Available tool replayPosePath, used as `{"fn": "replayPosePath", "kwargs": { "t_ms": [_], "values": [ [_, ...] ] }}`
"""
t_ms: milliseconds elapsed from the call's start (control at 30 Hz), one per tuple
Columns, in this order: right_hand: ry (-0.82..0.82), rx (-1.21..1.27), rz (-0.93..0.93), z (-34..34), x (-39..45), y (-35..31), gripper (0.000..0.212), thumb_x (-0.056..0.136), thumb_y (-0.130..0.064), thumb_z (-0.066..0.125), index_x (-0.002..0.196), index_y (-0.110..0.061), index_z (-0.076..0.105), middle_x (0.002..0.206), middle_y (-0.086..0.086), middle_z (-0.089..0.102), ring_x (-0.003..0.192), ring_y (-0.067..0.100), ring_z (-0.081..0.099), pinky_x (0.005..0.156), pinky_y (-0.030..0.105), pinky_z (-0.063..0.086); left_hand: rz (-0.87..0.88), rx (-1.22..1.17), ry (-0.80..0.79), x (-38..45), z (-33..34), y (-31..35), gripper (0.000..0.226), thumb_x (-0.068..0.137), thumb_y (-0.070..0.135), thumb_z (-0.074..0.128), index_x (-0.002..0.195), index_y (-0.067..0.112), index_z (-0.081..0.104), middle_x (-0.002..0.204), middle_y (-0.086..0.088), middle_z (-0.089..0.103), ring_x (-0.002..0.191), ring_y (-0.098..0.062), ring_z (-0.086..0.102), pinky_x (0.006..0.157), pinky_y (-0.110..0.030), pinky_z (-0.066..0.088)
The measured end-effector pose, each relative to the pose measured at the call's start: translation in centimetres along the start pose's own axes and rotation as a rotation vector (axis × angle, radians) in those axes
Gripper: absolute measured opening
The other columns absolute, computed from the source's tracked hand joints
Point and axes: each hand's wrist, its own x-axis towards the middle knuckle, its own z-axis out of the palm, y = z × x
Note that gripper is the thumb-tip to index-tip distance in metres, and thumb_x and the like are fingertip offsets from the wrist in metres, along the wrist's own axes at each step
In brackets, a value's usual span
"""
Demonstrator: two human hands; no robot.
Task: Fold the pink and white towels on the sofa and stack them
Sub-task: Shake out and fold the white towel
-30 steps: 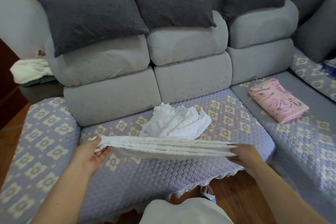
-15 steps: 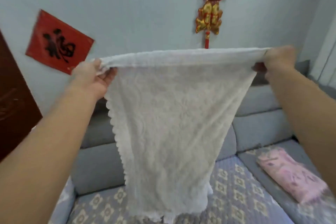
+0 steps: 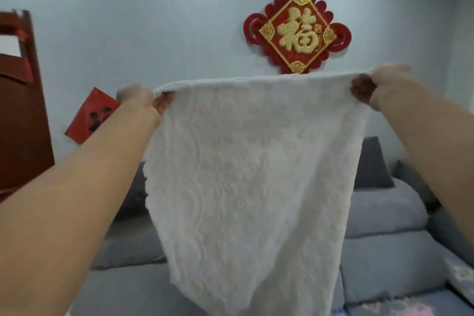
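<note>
Hanging red ornament (image 3: 297, 31), grey sofa (image 3: 384, 259)

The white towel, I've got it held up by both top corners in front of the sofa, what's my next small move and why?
Probably bring the left hand and right hand together, corner to corner, to halve it. The white towel hangs spread flat and unfolded, each hand pinching one top corner, so it looks ready for a first fold.

Head view, tilted up, close; edges blurred.
</note>
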Motion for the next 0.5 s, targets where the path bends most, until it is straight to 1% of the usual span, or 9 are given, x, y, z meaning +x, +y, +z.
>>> {"fn": "replayPosePath", "kwargs": {
  "t_ms": [67, 133, 200, 267, 300, 333, 400, 433, 500],
  "values": [
    [0.001, 0.115, -0.064, -0.9, 1.1, -1.2, 0.036, 0.101, -0.013, 0.032, 0.11, -0.004, 0.065, 0.059, 0.011, 0.065, 0.041, 0.022, 0.064, 0.046, 0.038, 0.059, 0.071, 0.031, 0.046, -1.2, 3.0, -0.3, 0.028, 0.097, -0.008, 0.036, 0.093, 0.011, 0.056, 0.099, -0.019, 0.063, 0.083, -0.032, 0.069, 0.057, -0.039, 0.062],
    [0.012, 0.157, -0.115, -2.0, 1.2, -2.6, 0.031, 0.097, -0.005, 0.037, 0.094, 0.001, 0.067, 0.065, 0.018, 0.069, 0.047, 0.027, 0.068, 0.054, 0.045, 0.061, 0.071, 0.114, 0.025, -2.6, 5.7, -1.2, 0.027, 0.099, -0.002, 0.035, 0.105, 0.007, 0.06, 0.099, -0.016, 0.066, 0.087, -0.032, 0.071, 0.06, -0.04, 0.062],
    [-0.003, 0.201, -0.059, -3.8, 2.2, -3.2, 0.033, 0.097, -0.006, 0.04, 0.08, 0.002, 0.067, 0.068, 0.02, 0.072, 0.057, 0.031, 0.072, 0.054, 0.044, 0.061, -0.018, 0.239, -0.041, -4.1, 7.1, -2.8, 0.034, 0.104, 0.006, 0.027, 0.117, 0.004, 0.058, 0.096, -0.008, 0.067, 0.095, -0.027, 0.07, 0.08, -0.047, 0.059],
    [0.013, 0.157, -0.073, -6.0, 4.5, -2.6, 0.034, 0.099, -0.011, 0.037, 0.088, -0.001, 0.068, 0.074, 0.019, 0.073, 0.061, 0.031, 0.074, 0.049, 0.038, 0.059, -0.099, 0.294, -0.045, -4.9, 8.1, -5.4, 0.039, 0.104, 0.007, 0.022, 0.119, 0.005, 0.058, 0.103, -0.009, 0.069, 0.1, -0.025, 0.07, 0.096, -0.057, 0.048],
    [0.042, 0.106, -0.102, -7.2, 5.9, -1.7, 0.032, 0.098, -0.013, 0.035, 0.094, -0.005, 0.066, 0.078, 0.018, 0.072, 0.061, 0.031, 0.073, 0.048, 0.038, 0.059, -0.12, 0.315, -0.02, -5.2, 8.7, -7.4, 0.041, 0.103, 0.006, 0.023, 0.122, 0.006, 0.059, 0.11, -0.011, 0.069, 0.101, -0.026, 0.07, 0.093, -0.057, 0.048],
    [0.067, 0.032, -0.122, -8.7, 7.1, -0.4, 0.027, 0.096, -0.012, 0.036, 0.093, -0.01, 0.062, 0.083, 0.016, 0.069, 0.06, 0.032, 0.072, 0.047, 0.038, 0.058, -0.129, 0.34, -0.003, -5.3, 9.1, -9.9, 0.038, 0.102, 0.004, 0.027, 0.12, 0.007, 0.061, 0.113, -0.012, 0.068, 0.1, -0.028, 0.07, 0.082, -0.051, 0.054],
    [0.061, -0.049, -0.039, -11.8, 9.0, 2.8, 0.02, 0.098, -0.006, 0.04, 0.089, -0.014, 0.056, 0.085, 0.014, 0.062, 0.061, 0.031, 0.066, 0.043, 0.038, 0.056, -0.175, 0.395, 0.051, -5.3, 8.9, -15.7, 0.027, 0.1, -0.002, 0.039, 0.105, 0.007, 0.063, 0.108, -0.017, 0.065, 0.087, -0.031, 0.067, 0.05, -0.037, 0.054],
    [0.039, -0.054, 0.052, -13.4, 9.9, 4.5, 0.019, 0.099, -0.004, 0.039, 0.094, -0.013, 0.055, 0.083, 0.014, 0.06, 0.061, 0.03, 0.063, 0.044, 0.039, 0.057, -0.233, 0.41, 0.06, -5.2, 8.6, -18.9, 0.024, 0.098, -0.004, 0.042, 0.101, 0.008, 0.063, 0.109, -0.02, 0.065, 0.078, -0.031, 0.064, 0.043, -0.033, 0.051],
    [0.044, -0.077, 0.163, -17.1, 12.0, 6.3, 0.02, 0.101, -0.002, 0.034, 0.107, -0.011, 0.051, 0.082, 0.013, 0.056, 0.062, 0.028, 0.06, 0.05, 0.039, 0.058, -0.37, 0.407, -0.015, -4.2, 9.0, -24.7, 0.029, 0.098, -0.002, 0.039, 0.103, 0.012, 0.063, 0.125, -0.022, 0.063, 0.071, -0.029, 0.059, 0.044, -0.028, 0.047]
  ]
}}
